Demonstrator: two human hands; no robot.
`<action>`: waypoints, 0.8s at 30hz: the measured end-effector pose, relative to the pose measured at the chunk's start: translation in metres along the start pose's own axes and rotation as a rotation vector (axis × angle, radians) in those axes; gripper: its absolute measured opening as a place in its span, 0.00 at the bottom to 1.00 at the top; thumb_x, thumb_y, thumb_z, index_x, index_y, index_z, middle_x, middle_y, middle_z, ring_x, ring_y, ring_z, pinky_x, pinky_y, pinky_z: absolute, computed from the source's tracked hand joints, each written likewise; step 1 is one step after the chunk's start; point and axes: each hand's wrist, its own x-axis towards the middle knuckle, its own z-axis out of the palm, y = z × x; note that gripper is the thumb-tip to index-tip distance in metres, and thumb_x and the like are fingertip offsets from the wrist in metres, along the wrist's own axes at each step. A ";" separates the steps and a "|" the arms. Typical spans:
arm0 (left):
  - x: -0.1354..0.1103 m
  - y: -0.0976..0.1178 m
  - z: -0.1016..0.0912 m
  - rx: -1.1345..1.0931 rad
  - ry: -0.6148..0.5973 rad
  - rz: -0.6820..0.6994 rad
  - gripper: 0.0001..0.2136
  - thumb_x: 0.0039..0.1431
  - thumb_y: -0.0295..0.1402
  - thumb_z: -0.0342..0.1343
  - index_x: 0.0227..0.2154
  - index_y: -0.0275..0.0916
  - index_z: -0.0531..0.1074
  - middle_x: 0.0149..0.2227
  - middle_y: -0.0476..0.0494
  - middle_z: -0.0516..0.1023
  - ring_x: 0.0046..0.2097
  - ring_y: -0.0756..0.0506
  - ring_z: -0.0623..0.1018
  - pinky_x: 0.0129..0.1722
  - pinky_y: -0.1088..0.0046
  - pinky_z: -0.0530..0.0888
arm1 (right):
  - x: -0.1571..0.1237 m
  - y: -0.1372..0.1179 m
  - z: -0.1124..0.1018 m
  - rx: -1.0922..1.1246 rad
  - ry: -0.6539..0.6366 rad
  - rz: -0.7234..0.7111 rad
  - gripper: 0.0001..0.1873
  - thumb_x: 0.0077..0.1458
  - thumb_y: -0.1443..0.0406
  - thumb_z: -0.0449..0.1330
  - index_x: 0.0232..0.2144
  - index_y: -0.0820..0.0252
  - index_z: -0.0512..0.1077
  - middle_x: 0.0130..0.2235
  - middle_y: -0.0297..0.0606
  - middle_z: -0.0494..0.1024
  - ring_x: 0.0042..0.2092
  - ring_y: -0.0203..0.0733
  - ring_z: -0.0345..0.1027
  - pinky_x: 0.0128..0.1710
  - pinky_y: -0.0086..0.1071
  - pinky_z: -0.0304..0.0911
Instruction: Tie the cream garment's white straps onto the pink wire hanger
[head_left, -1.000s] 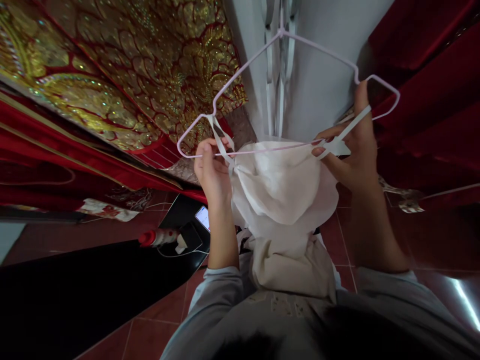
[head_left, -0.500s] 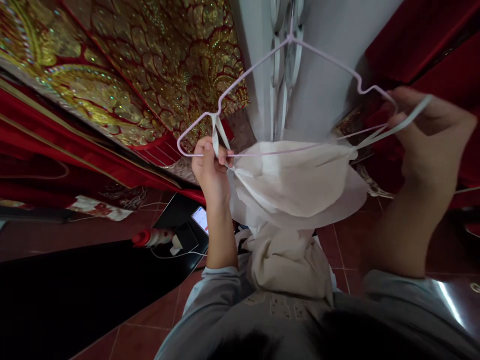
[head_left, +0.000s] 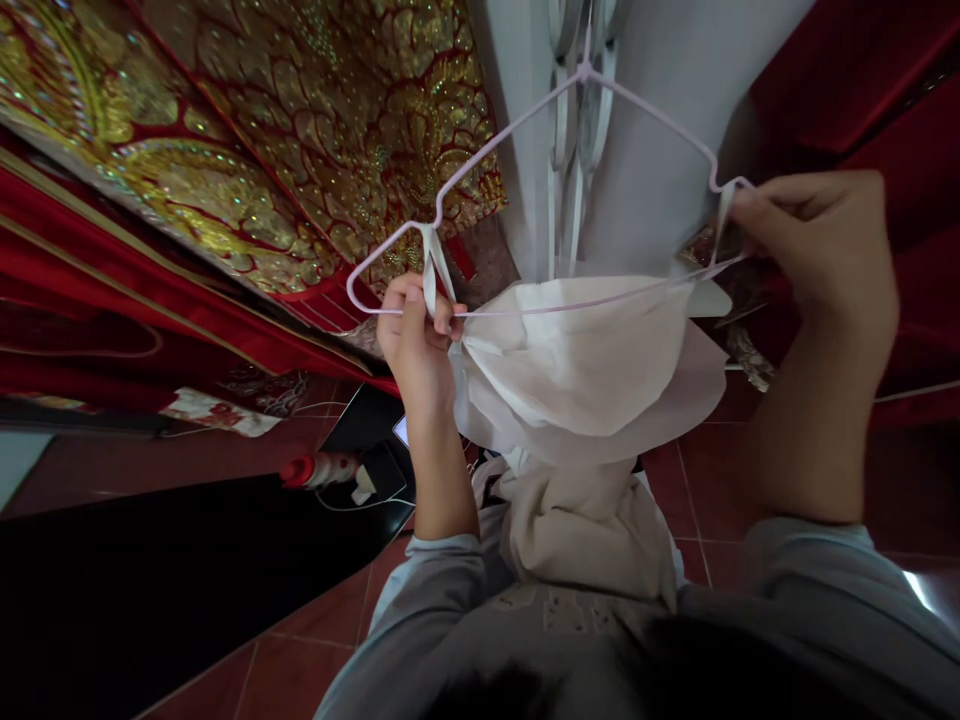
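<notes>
A pale pink clothes hanger (head_left: 585, 71) hangs in front of me, with a sheer white garment (head_left: 577, 365) below its lower bar. At the hanger's left notch, a white strap (head_left: 430, 255) is looped over the wire. My left hand (head_left: 416, 340) is closed around the lower bar and that strap near the garment's gathered left corner. The other white strap (head_left: 724, 218) runs up to the right notch, where my right hand (head_left: 825, 240) pinches it against the wire. The tips of some right fingers are hidden behind the hand.
Red and gold sequined garments (head_left: 315, 130) hang at the left, and red cloth (head_left: 817, 90) at the right. Several white hangers (head_left: 559, 120) hang behind. A black table (head_left: 187, 560) at lower left bears a red-capped bottle (head_left: 315, 470) and a phone (head_left: 402, 430).
My right hand has moved left, bringing the right strap from beyond the hanger's end to the right notch. My left hand keeps its hold.
</notes>
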 end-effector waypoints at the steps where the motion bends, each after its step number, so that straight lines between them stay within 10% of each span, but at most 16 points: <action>1: 0.000 -0.001 0.001 -0.005 0.012 -0.008 0.10 0.71 0.30 0.60 0.30 0.40 0.71 0.17 0.56 0.60 0.23 0.50 0.73 0.20 0.79 0.63 | -0.003 0.001 -0.001 0.021 0.008 0.006 0.30 0.49 0.39 0.71 0.29 0.60 0.84 0.20 0.32 0.70 0.25 0.30 0.58 0.31 0.35 0.60; 6: -0.002 -0.008 0.002 -0.063 0.011 0.026 0.11 0.72 0.26 0.54 0.30 0.38 0.72 0.17 0.55 0.62 0.22 0.51 0.72 0.20 0.80 0.62 | -0.012 0.001 -0.003 0.026 -0.041 -0.036 0.34 0.49 0.37 0.70 0.44 0.58 0.84 0.32 0.35 0.79 0.32 0.34 0.67 0.35 0.34 0.61; 15: 0.001 -0.009 -0.003 0.062 -0.008 0.078 0.11 0.65 0.37 0.65 0.32 0.43 0.68 0.18 0.56 0.57 0.24 0.50 0.71 0.21 0.77 0.61 | 0.008 0.054 0.020 0.180 0.006 0.270 0.41 0.51 0.26 0.55 0.24 0.56 0.75 0.18 0.38 0.72 0.19 0.36 0.64 0.21 0.36 0.57; 20: 0.002 -0.014 -0.001 0.144 0.037 0.043 0.11 0.66 0.37 0.61 0.31 0.44 0.66 0.20 0.55 0.57 0.25 0.49 0.70 0.22 0.75 0.63 | 0.007 0.077 0.039 0.206 0.212 -0.002 0.32 0.57 0.30 0.53 0.30 0.50 0.68 0.25 0.37 0.73 0.25 0.39 0.65 0.28 0.40 0.67; 24: 0.001 -0.017 -0.004 0.129 -0.009 0.015 0.09 0.65 0.34 0.61 0.30 0.44 0.67 0.21 0.52 0.60 0.28 0.48 0.73 0.22 0.76 0.65 | -0.018 0.047 0.035 0.047 0.575 -0.249 0.31 0.53 0.35 0.64 0.44 0.51 0.74 0.44 0.44 0.76 0.45 0.49 0.73 0.47 0.47 0.70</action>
